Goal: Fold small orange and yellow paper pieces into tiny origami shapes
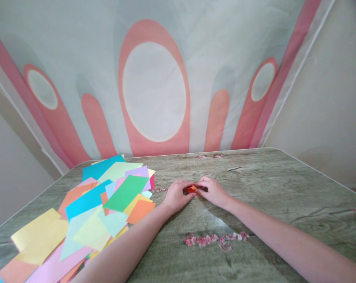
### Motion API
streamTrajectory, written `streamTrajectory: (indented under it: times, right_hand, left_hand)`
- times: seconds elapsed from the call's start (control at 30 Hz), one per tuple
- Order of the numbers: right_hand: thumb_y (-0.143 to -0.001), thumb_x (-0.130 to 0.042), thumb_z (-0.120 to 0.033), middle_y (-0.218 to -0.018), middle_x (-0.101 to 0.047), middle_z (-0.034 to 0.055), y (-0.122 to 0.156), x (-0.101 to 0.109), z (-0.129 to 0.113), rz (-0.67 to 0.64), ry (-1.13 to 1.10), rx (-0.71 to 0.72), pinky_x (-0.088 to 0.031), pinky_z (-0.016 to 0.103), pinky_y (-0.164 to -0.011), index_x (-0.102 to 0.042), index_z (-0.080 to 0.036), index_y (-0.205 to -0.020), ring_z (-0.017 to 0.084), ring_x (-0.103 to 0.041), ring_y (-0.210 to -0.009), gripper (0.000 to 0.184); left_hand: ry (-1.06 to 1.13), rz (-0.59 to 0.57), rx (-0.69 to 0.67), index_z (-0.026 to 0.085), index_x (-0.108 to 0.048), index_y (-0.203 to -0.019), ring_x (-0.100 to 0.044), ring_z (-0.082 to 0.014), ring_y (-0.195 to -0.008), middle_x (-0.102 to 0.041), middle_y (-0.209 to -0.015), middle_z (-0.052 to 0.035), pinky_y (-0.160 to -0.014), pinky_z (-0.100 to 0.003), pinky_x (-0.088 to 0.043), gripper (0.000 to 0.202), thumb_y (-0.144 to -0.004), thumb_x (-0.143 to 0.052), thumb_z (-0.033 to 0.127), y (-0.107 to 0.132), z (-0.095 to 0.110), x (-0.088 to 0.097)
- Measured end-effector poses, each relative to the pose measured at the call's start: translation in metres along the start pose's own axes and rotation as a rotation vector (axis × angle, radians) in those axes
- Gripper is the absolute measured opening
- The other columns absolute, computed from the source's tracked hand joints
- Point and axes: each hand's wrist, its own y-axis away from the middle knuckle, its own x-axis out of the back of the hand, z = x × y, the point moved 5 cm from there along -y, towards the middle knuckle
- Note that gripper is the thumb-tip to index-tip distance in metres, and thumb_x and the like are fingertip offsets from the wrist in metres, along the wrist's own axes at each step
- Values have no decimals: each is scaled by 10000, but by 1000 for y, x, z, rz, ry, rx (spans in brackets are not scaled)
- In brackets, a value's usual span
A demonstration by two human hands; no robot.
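A small piece of orange paper [191, 189] is held between my two hands near the middle of the table. My left hand [179, 194] grips it from the left, thumb and fingers closed on its edge. From the other side, my right hand [213, 191] pinches the paper with its fingertips. The fingers of both hands meet around it and cover most of it, so its exact folded shape is hidden. Left of my left forearm lies a loose heap of coloured paper sheets, with a green sheet [126, 192] on top and an orange square [141, 211] nearest the hand.
The wood-grain table [284, 188] carries printed pink blossoms [216, 238]. Yellow sheets [45, 236] and blue sheets [88, 198] spread across its left side. Behind the far edge hangs a grey and pink backdrop [154, 90]; a plain wall [328, 110] stands at right.
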Motion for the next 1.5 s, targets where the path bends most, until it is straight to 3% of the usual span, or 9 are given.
streamTrajectory:
  times: [0.3, 0.53, 1.1, 1.5]
  right_hand:
    - [-777, -573, -252, -797, -598, 25, 2, 3, -4, 27, 52, 20, -413, 253, -662, -674, -238, -974, 138, -544, -706, 222]
    - [-678, -496, -21, -793, -607, 25, -2, 6, 0, -47, -93, 26, -421, 226, -653, -675, -193, -957, 120, -550, -695, 373]
    - [-782, -556, -202, -744, -619, 29, 0, 7, -1, 35, -9, 56, -427, 236, -639, -696, -195, -868, 124, -555, -670, 164]
    - [-829, -510, -222, -782, -616, 30, 8, 5, -15, 62, 323, 156, -413, 238, -699, -683, -210, -839, 133, -562, -744, 174]
  left_hand:
    - [15, 7, 4, 224, -658, -962, -568, -173, -842, -651, -884, -25, -787, -266, -432, 257, -715, -593, 249, -1, 1, 0]
    - [17, -15, 27, 217, -652, -989, -575, -162, -844, -655, -907, -23, -805, -263, -434, 285, -712, -602, 263, -1, -1, -1]
    - [19, -23, 16, 226, -658, -977, -568, -163, -863, -652, -912, -16, -811, -260, -431, 263, -728, -582, 260, -1, -3, -2]
    - [-12, -2, 7, 236, -660, -969, -562, -165, -877, -646, -921, -12, -828, -266, -424, 244, -745, -569, 268, 1, -1, -2]
